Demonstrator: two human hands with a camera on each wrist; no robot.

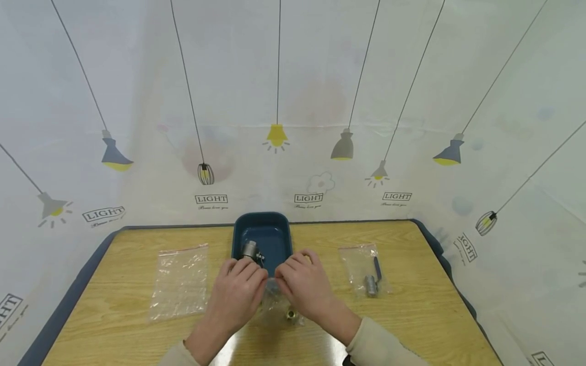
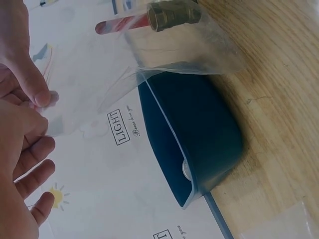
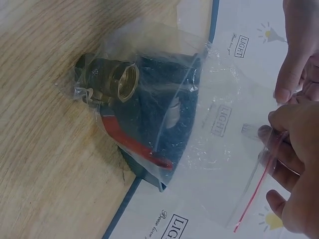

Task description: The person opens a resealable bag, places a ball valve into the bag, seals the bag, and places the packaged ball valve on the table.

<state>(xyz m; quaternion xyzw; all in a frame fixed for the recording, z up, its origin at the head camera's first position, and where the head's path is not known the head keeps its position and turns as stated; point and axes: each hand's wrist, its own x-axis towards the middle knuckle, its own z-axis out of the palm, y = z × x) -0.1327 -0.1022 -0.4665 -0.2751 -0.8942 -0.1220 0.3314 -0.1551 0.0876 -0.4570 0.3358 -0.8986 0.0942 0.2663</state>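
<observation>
Both hands pinch the top edge of a clear zip bag [image 2: 204, 52], my left hand [image 1: 238, 292] at one side and my right hand [image 1: 308, 285] at the other. Their thumbs meet close together at the bag's mouth. Down inside the bag hangs a brass ball valve [image 3: 104, 79] with a red lever [image 3: 127, 137]. A red zip strip [image 3: 254, 189] runs along the bag's edge beside the right fingers. Just beyond the hands stands a dark blue tray [image 1: 290, 239], with a grey metal valve [image 1: 250, 249] in it.
On the wooden table [image 1: 119, 284], a flat clear zip bag [image 1: 179, 282] lies to the left. Another clear bag [image 1: 352, 262] lies to the right, holding a grey valve [image 1: 371, 285] with a blue lever. A printed wall covering [image 1: 247, 91] rises behind the table.
</observation>
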